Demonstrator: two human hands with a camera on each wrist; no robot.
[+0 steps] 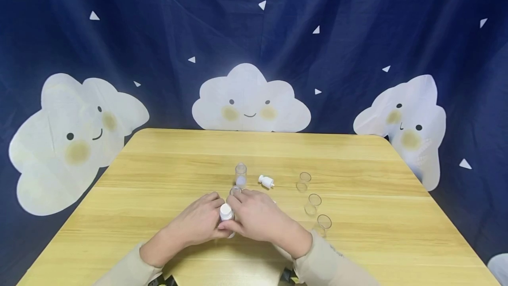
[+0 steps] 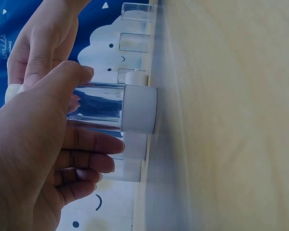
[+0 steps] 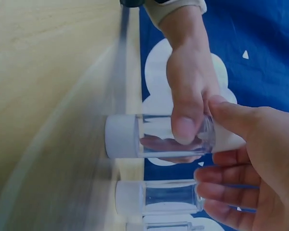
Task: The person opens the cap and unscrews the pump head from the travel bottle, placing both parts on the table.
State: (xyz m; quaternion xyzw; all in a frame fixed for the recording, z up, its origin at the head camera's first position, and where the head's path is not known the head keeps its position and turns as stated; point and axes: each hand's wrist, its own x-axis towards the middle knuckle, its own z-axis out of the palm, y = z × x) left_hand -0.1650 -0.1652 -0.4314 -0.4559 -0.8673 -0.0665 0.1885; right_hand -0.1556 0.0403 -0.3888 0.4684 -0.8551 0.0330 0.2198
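Between both hands stands a clear bottle (image 3: 156, 126) with a white base, upright on the table. My left hand (image 1: 198, 220) grips its clear body, the thumb lying across it in the right wrist view. My right hand (image 1: 258, 215) pinches the white pump top (image 1: 226, 212) at the bottle's mouth between thumb and forefinger. Its other fingers are loosely bent in the right wrist view. Just beyond the hands are two more clear bottles with white bases, a farther one (image 1: 240, 175) and a nearer one (image 1: 235, 190) partly hidden by my right hand.
A loose white pump top (image 1: 266, 182) lies right of the far bottle. Another white piece (image 2: 136, 77) is mostly hidden behind my right hand in the head view. Three clear caps, including a far one (image 1: 303, 182), stand in a row on the wooden table (image 1: 377, 180) at right.
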